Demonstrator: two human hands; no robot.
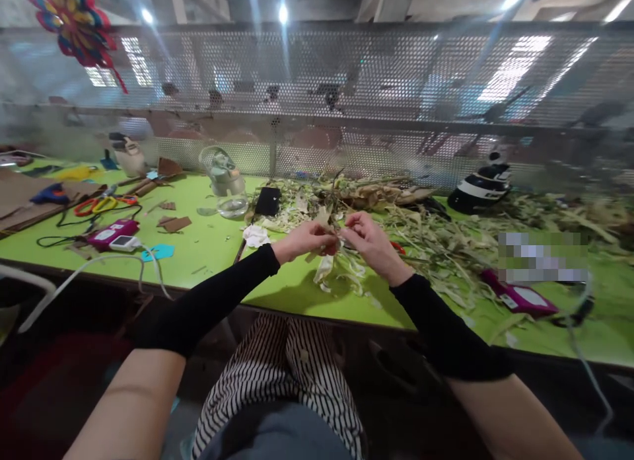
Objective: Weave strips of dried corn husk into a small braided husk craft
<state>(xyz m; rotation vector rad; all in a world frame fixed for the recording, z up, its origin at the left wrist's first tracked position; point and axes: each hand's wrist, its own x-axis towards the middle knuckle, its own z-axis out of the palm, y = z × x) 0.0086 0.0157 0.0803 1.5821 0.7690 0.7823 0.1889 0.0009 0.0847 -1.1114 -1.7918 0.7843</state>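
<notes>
My left hand [310,240] pinches a pale dried husk strip [324,217] over the green table. Close to its fingertips is my right hand [369,245], with thumb and forefinger bent together at the same small piece. Exactly where the right fingertips grip is too small to see clearly. Curled husk strips [324,271] lie on the table just below both hands. Beside the right wrist, a red handle [397,248] shows partly. A crumpled white tissue [256,235] is left of my left hand.
A large heap of dry husks [436,248] spreads to the right. Behind stand a black phone [268,201], a clear jug [225,172] and a black-and-white object [480,186]. Orange-handled scissors [94,204], a magenta box [113,234] and white cables lie left; another magenta box [525,299] lies right.
</notes>
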